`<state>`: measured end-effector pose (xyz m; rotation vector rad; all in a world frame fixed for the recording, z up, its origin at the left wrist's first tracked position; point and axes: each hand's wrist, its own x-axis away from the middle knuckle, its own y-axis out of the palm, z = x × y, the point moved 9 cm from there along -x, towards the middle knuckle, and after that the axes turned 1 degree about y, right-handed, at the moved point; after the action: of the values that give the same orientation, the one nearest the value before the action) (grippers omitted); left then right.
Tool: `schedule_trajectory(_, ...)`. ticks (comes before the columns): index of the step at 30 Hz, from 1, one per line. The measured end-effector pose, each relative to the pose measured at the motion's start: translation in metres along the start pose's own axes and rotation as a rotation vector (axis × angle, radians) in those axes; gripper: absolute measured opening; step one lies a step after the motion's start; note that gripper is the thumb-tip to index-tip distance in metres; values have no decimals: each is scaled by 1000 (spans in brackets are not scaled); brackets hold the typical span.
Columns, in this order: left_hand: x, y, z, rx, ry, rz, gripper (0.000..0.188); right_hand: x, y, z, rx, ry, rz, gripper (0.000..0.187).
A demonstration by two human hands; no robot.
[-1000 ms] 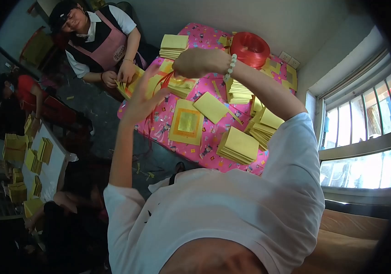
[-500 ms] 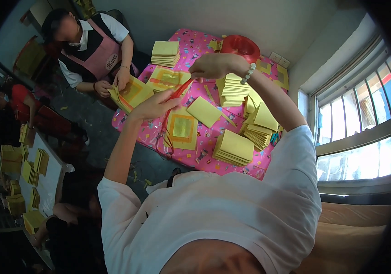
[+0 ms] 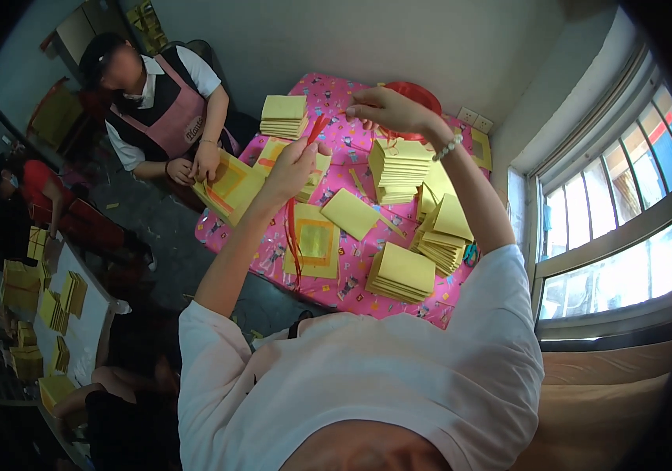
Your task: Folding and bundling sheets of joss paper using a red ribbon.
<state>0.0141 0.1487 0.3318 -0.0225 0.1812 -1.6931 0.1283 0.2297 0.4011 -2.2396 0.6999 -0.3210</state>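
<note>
My left hand is closed around a bundle of thin red ribbons. Their short ends stick up above the fist, and the long ends hang over a yellow paper sheet with an orange-framed square. My right hand, with a beaded bracelet at the wrist, is held up to the right of the ribbon ends and apart from them. Its fingers are bent together; whatever they may pinch is too small to see. Just behind it sits a round red container, partly covered by the hand.
Folded yellow paper stacks lie on the pink patterned tablecloth, with a single yellow packet in the middle. Across the left corner a co-worker in a pink apron handles yellow paper. A barred window is at the right.
My hands have moved apart: the right hand has gone right, away from the ribbons. The left hand has shifted slightly and is now closed round them, their upper ends free.
</note>
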Motion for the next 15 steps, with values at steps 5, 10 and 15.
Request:
schedule_trajectory(5,-20,10,13,-30,222,193,26,4,-9,5,-474,-104,461,28)
schedule_trajectory(10,-28,24,30,-210,343,374,23,7,14,8,-893,-24,530,21)
schedule_trajectory(15,-37,30,27,-206,421,441,23,12,23,-3,-1013,26,591,20)
